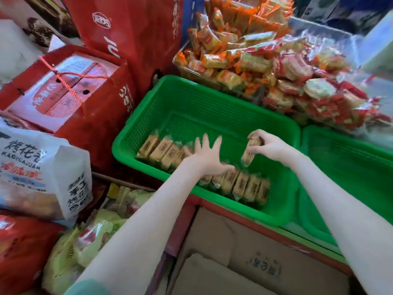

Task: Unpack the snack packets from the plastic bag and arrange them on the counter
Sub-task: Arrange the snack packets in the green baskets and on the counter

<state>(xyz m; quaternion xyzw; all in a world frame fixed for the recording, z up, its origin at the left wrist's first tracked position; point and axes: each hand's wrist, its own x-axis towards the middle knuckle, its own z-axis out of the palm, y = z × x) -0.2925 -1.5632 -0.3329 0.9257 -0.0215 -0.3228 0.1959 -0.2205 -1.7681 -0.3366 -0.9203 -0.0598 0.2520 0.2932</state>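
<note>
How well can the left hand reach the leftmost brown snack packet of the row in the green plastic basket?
Probably yes. The left hand is spread open over the middle of that row, and the leftmost brown snack packet lies uncovered in the open-topped green plastic basket. Nothing shows between them.

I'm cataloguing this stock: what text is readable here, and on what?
"KAOHUAJUAN", "烤花": white bag, front.
"手工": white bag, side.
"冠芳", "JU": red bag.
Red box, cardboard, packets: print too blurred to read.
</note>
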